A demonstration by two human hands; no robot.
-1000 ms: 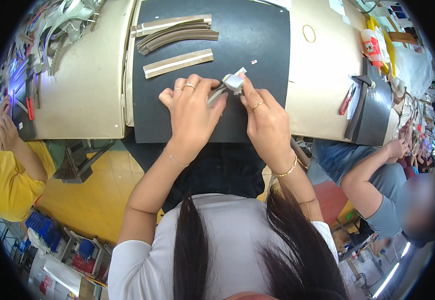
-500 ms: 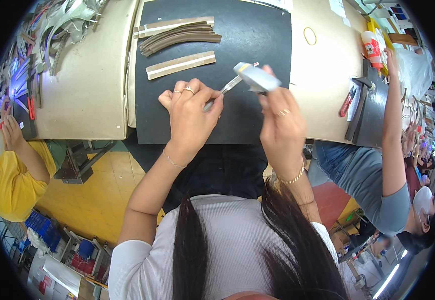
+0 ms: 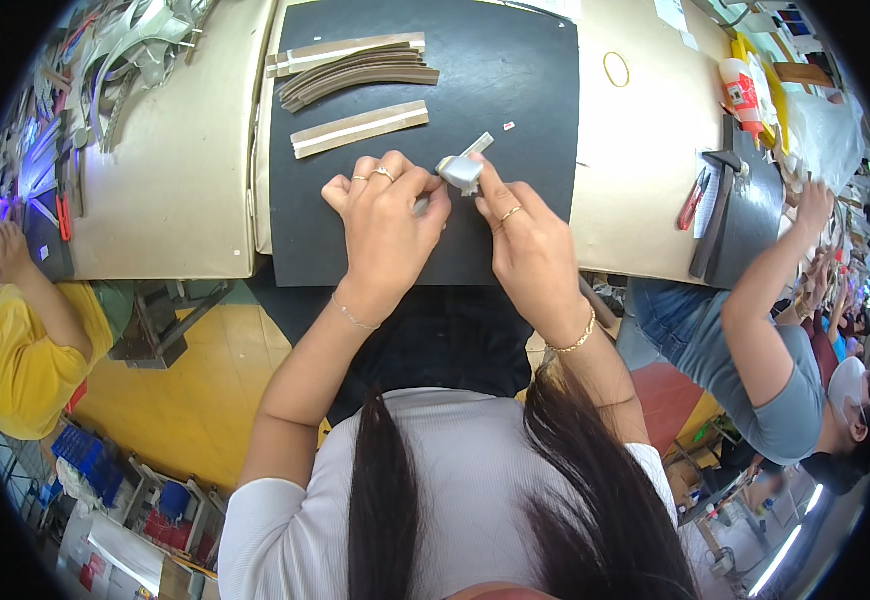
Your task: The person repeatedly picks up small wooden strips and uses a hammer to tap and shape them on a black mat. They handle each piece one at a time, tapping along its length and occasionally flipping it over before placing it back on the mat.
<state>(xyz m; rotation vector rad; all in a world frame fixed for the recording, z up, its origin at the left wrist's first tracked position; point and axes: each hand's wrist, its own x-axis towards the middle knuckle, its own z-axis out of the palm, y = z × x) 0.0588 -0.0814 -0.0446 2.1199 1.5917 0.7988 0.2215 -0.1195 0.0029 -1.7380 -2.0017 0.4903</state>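
Observation:
Over the black mat (image 3: 515, 60), my left hand (image 3: 385, 225) pinches a narrow pale strip (image 3: 478, 144), whose far end sticks out to the upper right. My right hand (image 3: 535, 245) grips a small pale grey, rounded block-like thing (image 3: 461, 172) against that strip, close to the left fingertips. What kind of thing it is, I cannot make out. A brown strip with a white line along it (image 3: 360, 128) lies beyond my left hand. Behind it is a stack of curved brown strips (image 3: 360, 75).
A small white and red scrap (image 3: 509, 126) lies on the mat. To the right are a yellow rubber band (image 3: 616, 69), a red-and-white bottle (image 3: 742, 95), a hammer (image 3: 723, 160) and red-handled snips (image 3: 694, 200). Co-workers sit at both sides, the right one's arm (image 3: 770, 270) near the table.
My right hand has brought the grey thing down and left onto the strip, near my left fingers. The left hand has barely moved. The right co-worker's arm has drawn back.

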